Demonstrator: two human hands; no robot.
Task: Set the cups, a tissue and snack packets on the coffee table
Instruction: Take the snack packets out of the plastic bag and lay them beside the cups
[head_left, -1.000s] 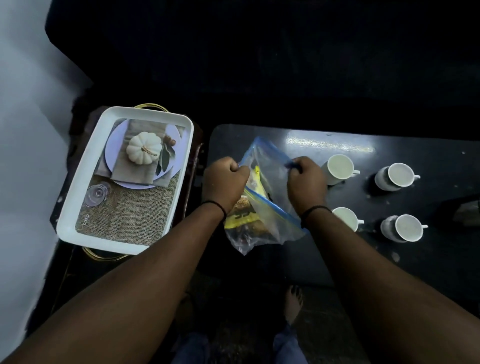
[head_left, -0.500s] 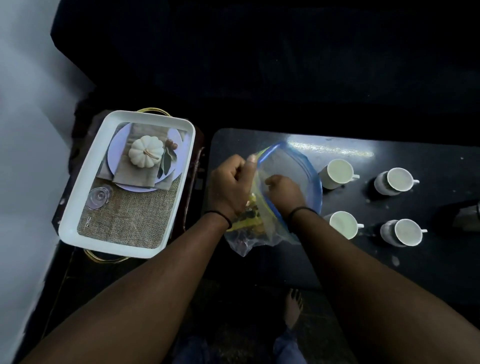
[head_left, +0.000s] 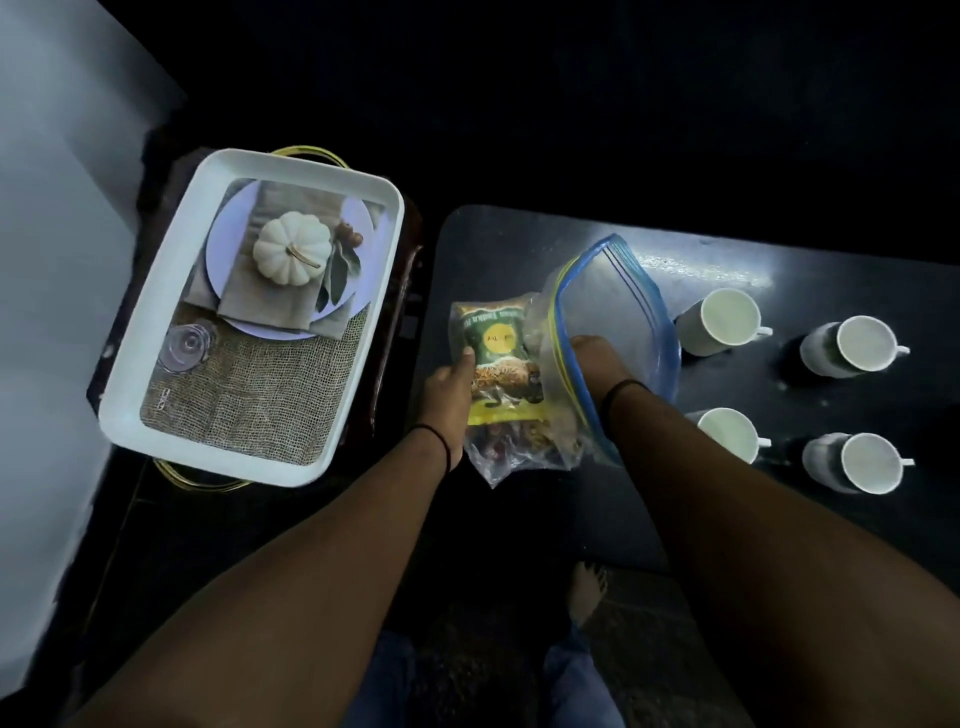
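A clear zip bag (head_left: 613, 291) with a blue rim stands open on the dark coffee table (head_left: 493, 244). Inside it is a green and yellow snack packet (head_left: 493, 364), with more packets beneath. My left hand (head_left: 447, 400) grips the bag from outside, thumb pressed on the packet through the plastic. My right hand (head_left: 597, 364) is sunk into the bag's mouth up to the wrist, and its fingers are hidden. Several white cups stand to the right; the nearest are one cup (head_left: 724, 322) behind my right wrist and another cup (head_left: 727, 434) in front of it.
A white tray (head_left: 249, 166) sits on a stand left of the table, holding a white pumpkin (head_left: 292, 254) on a plate, a burlap mat and a small glass (head_left: 184, 345). A pale wall runs along the far left. My bare foot (head_left: 587, 587) shows below the table edge.
Both hands pulled the bag's mouth open. My right hand then went down inside it, and my left hand shifted from the rim to the bag's side over the packet.
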